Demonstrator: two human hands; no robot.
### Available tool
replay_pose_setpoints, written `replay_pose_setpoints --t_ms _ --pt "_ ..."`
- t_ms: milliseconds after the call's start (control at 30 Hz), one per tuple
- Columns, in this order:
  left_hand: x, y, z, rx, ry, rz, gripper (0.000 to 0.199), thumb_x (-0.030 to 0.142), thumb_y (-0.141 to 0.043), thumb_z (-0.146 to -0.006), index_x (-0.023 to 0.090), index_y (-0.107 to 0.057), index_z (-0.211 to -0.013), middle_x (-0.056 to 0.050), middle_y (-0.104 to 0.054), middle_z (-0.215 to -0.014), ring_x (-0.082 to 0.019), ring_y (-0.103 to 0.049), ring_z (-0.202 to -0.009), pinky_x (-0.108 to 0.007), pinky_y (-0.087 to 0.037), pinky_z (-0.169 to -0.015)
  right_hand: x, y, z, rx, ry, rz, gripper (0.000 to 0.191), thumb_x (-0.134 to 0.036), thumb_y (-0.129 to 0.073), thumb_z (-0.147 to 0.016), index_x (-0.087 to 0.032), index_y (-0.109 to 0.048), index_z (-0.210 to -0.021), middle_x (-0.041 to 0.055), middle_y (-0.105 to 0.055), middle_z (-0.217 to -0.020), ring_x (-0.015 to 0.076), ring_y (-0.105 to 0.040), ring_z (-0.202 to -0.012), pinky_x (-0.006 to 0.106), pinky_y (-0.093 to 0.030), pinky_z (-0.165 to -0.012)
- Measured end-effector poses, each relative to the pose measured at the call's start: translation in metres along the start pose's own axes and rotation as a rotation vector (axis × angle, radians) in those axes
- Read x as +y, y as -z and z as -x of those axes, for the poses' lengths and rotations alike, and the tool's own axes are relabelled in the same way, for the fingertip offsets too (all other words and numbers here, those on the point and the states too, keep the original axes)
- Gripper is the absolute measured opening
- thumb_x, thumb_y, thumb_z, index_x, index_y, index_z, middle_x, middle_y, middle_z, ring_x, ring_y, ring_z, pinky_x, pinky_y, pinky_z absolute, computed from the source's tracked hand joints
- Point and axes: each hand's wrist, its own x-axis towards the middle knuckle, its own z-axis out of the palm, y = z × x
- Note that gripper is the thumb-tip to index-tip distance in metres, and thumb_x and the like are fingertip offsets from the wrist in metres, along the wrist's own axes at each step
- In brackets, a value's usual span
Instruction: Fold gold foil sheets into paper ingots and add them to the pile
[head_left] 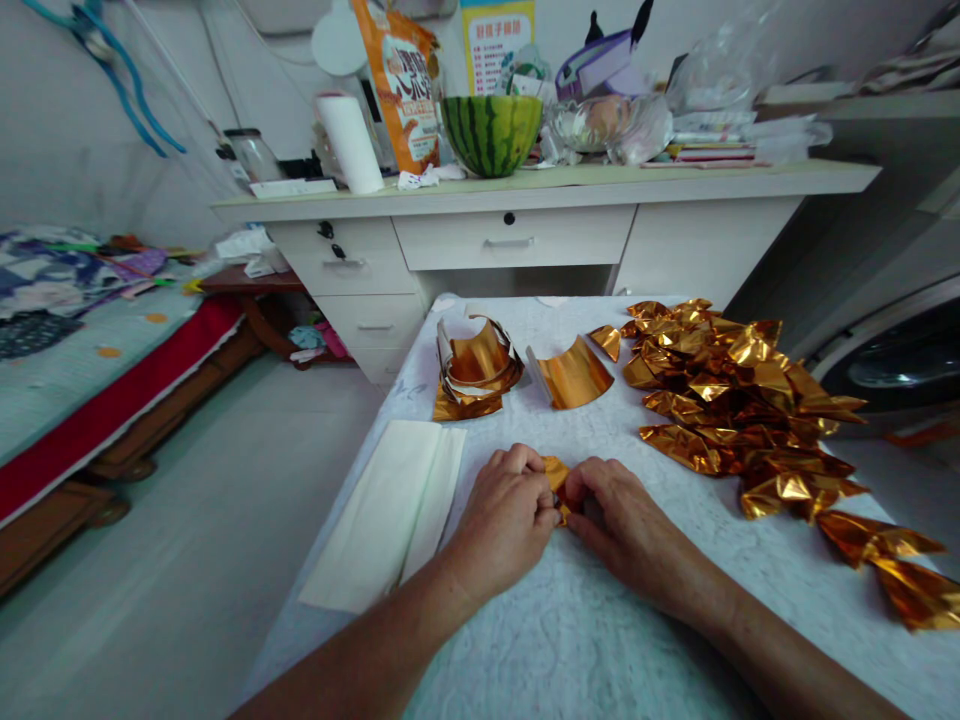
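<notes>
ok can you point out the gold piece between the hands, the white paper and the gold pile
gold piece [555,474]: head view, on its exposed upper part
white paper [380,513]: head view, middle of its top face
gold pile [724,388]: head view, near its middle

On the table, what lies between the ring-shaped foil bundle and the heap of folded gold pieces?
The head view shows a curved gold sheet between the bundle and the heap, then a small gold piece nearer the heap.

Your cloth-covered worktop [517,640] carries white paper [379,515] at left, curled gold foil sheets [576,377] on the far side and folded gold-foil pieces [757,348] heaped at right.
</notes>
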Motion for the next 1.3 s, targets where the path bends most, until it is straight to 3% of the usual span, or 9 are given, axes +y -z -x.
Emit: replay_pose_setpoints --t_ms 667,1000,1300 --pt "-0.001 0.000 0.001 0.005 0.021 0.032 0.014 0.006 -0.062 -0.073 0.018 -0.055 -0.076 -0.002 -0.053 -0.099 -0.019 -0.050 -0.097 -0.034 -0.043 -0.087 -0.004 -0.003 -0.004 0.009 -0.021 0.078 0.015 -0.006 -0.055 -0.077 -0.020 -0.051 -0.081 0.0036 -0.058 -0.081 0.0209 -0.049 -0.077 0.034 -0.036 -0.070" --pt "-0.009 0.002 0.001 -0.036 -0.008 0.124 0.015 0.007 -0.065 -0.073 0.021 -0.064 -0.079 -0.002 -0.053 -0.107 -0.020 -0.051 -0.105 -0.037 -0.041 -0.097 -0.004 -0.005 -0.004 0.019 -0.011 0.087 0.016 -0.005 -0.050 -0.076 -0.020 -0.050 -0.082 0.0043 -0.059 -0.084 0.0206 -0.048 -0.079 0.036 -0.036 -0.073" --pt "-0.009 0.005 0.001 -0.066 -0.007 0.137 0.017 0.007 -0.065 -0.074 0.021 -0.064 -0.083 -0.003 -0.052 -0.109 -0.021 -0.050 -0.107 -0.038 -0.041 -0.098 -0.003 0.011 -0.001 -0.073 0.003 -0.061 0.018 -0.008 -0.042 -0.088 -0.021 -0.054 -0.089 0.0040 -0.060 -0.089 0.0200 -0.052 -0.085 0.035 -0.041 -0.077"
